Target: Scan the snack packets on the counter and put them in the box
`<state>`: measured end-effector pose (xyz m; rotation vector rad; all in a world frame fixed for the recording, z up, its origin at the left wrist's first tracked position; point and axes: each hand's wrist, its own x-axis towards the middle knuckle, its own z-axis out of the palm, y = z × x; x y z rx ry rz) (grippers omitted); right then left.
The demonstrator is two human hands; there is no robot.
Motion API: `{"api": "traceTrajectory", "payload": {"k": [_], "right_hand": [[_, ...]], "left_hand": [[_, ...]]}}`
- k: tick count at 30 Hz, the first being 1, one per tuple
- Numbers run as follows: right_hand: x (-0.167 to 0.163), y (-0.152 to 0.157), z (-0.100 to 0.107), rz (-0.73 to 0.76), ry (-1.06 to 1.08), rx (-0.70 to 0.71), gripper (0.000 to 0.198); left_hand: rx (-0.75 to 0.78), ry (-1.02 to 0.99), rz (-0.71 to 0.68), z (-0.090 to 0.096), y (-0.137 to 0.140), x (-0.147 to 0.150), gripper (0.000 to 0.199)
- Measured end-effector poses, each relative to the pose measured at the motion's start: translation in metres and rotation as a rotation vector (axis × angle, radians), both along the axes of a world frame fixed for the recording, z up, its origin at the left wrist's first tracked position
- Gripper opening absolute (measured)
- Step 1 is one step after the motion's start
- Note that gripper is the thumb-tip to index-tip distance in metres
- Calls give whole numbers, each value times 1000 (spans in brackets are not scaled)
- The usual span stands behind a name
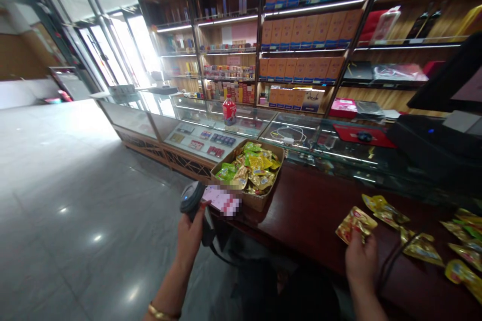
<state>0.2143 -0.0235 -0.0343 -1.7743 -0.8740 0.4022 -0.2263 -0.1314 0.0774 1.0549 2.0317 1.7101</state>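
Head view: both hands busy. Left hand (189, 233) has fingers wrapped around the grip of a dark grey handheld barcode scanner (192, 196), small blue light on its head, black cable (222, 257) trailing down from the handle. Right hand (361, 261) is well apart from it, thumb and fingers pinched on the near edge of a shiny gold foil packet with red print (354, 221). That packet sits over the near part of a dark red glossy counter (301, 205); can't tell if it's lifted or touching.

Loose yellow and gold foil packets (422, 248) lie just beyond and to the right of the right hand. Brown open-topped cardboard box (259, 203), between the hands and further off, is heaped with green, yellow and gold packets. Flat pink-and-white item (215, 196) shows just beside the scanner head, partly pixelated; can't tell what it rests on.

Step in hand, my read: packet being handled for scanning, scanner not lined up with it. Next move calls for turning the code side out and bringing packet and scanner window together. No code readable from here; crinkled foil may need flattening.
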Motion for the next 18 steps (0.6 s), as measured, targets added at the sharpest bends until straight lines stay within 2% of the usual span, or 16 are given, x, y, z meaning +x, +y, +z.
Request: {"api": "traceTrajectory", "payload": {"k": [6,12,15,18], "right_hand": [[3,1,0,-18,-3,-17,62],[3,3,2,-67,-3,-68,62],[1,3,3,-52,11,-55,62],[-1,3,4,-22,39,30,63]], "left_hand": [[-209,447,-34,-3,28,-17,43],[-362,564,-21,2,44,-8,37],[-329,539,-11,3,44,-9,35],[-148,448,-37,5,34,-4,38]]}}
